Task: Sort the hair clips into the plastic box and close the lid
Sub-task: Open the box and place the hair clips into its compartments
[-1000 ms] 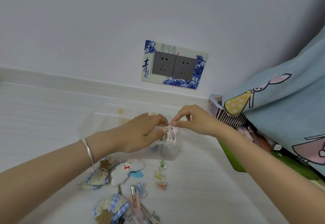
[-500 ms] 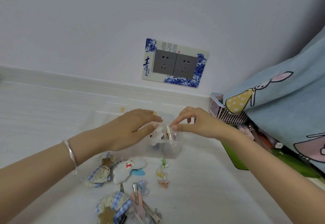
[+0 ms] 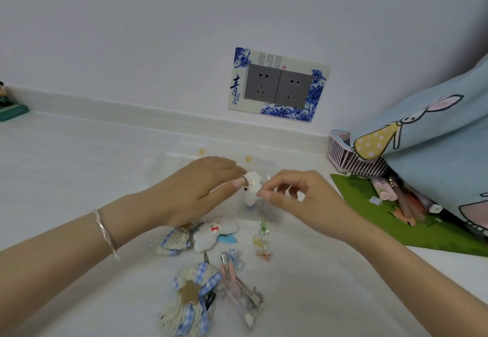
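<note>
A clear plastic box (image 3: 260, 211) stands on the white table, its lid open behind it. Over the box my left hand (image 3: 195, 191) pinches a white plush clip (image 3: 252, 182) between thumb and fingers. My right hand (image 3: 293, 195) touches the same clip from the right with its thumb and forefinger. Loose hair clips lie in front of the box: a white plush cat clip (image 3: 215, 232), two lace bows with blue check ribbon (image 3: 191, 294), several metal clips (image 3: 239, 287) and small coloured clips (image 3: 261, 241).
A pink slatted basket (image 3: 351, 161) stands at the back right, with a green mat (image 3: 390, 217) carrying pens in front of it. A blue printed cloth (image 3: 435, 138) hangs over the right side. A wall socket plate (image 3: 278, 84) faces me. A small figure (image 3: 8, 106) stands far left.
The slim metal clip both hands held above the box a second ago is gone from my fingers. A white plush clip is now pinched over the box, and both hands sit slightly lower.
</note>
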Motion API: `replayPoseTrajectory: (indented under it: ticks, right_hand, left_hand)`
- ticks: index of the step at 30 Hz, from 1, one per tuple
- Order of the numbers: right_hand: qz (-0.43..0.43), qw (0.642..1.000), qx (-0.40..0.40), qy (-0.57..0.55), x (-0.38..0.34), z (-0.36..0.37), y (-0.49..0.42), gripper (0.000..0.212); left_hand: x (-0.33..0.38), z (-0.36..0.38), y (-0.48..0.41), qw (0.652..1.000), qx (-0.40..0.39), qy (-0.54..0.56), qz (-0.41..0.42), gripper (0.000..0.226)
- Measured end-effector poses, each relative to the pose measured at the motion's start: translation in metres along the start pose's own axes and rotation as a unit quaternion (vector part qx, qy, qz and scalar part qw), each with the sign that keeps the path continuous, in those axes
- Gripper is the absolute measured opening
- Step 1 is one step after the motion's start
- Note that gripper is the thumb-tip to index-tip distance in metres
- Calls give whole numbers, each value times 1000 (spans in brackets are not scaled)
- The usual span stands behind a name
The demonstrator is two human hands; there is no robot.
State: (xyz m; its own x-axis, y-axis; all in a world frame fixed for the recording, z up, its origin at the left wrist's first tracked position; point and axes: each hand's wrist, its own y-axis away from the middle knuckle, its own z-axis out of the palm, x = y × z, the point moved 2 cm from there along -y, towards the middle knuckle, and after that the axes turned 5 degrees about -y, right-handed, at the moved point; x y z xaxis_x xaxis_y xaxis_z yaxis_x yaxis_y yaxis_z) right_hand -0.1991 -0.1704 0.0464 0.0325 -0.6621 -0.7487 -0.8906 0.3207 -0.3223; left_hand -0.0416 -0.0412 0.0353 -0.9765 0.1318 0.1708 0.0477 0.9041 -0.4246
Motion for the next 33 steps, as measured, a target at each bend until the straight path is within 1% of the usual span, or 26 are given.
replayPoseTrajectory:
  ticks: [2,4,6,10,12,14,16,20,22,25,27,28,30,32,33]
  right_hand:
    - [18,999,-35,5,0,16,7,7]
    - [34,996,-63,48,1,31,10,8]
    - [45,993,-74,83,0,41,10,10]
    - [50,990,-74,110,-2,49,7,15]
    - [47,990,-77,112,-4,49,6,18]
    - [38,989,-87,112,-6,48,4,22]
    - [36,988,-98,113,-9,47,2,28]
    - [37,987,-118,103,-10,49,-3,37]
    - [41,989,-120,80,-8,50,-5,38]
    - [53,992,-113,35,-7,48,-7,39]
    - [46,994,-100,14,-10,41,-11,39]
    - [39,996,-79,7,-12,34,-14,39]
    - [37,999,-12,-20,-12,17,-24,43]
    - [69,995,62,-44,-6,2,-36,46]
    - [91,991,86,-50,-1,-3,-41,44]
  left_hand:
    - [0,-7,14,1000,14,-11,0,38]
    - [1,-12,28,999,34,-27,0,31]
    - [1,-13,40,998,36,-53,-8,31]
    - [2,1,51,990,-40,-107,-78,43]
    - [5,8,53,985,-74,-99,-119,40]
    - [7,8,53,985,-78,-44,-149,26]
    - [6,5,52,984,-60,37,-165,13]
    - [1,1,48,975,-10,154,-161,13]
    - [1,-1,44,962,4,221,-159,12]
    - [4,-7,35,954,25,262,-146,13]
    - [7,-13,25,953,63,264,-137,13]
    - [6,-16,19,954,86,254,-134,14]
    - [2,-20,9,955,130,229,-137,19]
    - [-8,-18,2,951,155,216,-154,19]
    - [-13,-15,0,951,159,208,-163,17]
